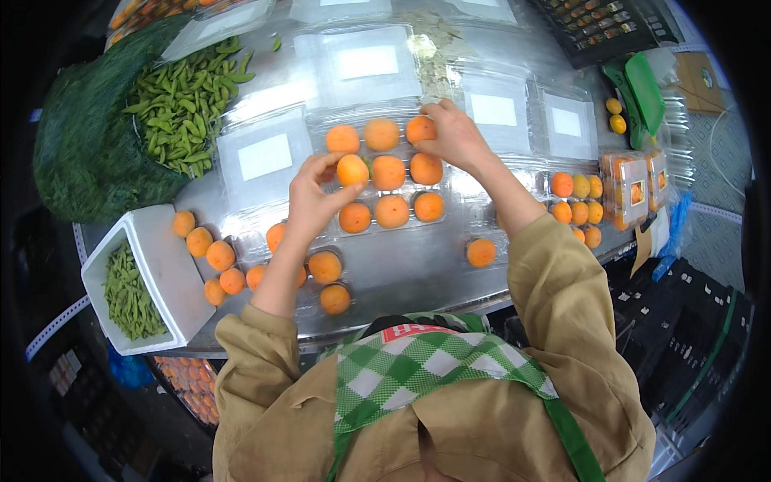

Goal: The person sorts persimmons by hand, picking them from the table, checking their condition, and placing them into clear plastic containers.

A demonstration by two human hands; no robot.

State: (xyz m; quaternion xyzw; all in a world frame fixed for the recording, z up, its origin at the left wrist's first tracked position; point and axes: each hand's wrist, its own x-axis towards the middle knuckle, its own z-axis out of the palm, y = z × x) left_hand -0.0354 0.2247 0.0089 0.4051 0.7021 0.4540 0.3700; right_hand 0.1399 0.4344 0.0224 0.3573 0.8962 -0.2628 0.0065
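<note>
An orange apricot-like fruit is between the thumb and fingers of my left hand, at the left column of a clear plastic compartment tray. Round orange fruits sit in rows in that tray. My right hand has its thumb and fingers around the fruit at the tray's far right corner. The tray's clear lid lies folded back beyond it, with a white label. Below my left forearm, another clear tray holds similar fruits, partly hidden by the arm.
Green pods spill from a green net bag at left, beside a white foam box of pods. Loose fruits lie nearby. At right are more open trays, one single fruit, closed fruit packs and green-handled items.
</note>
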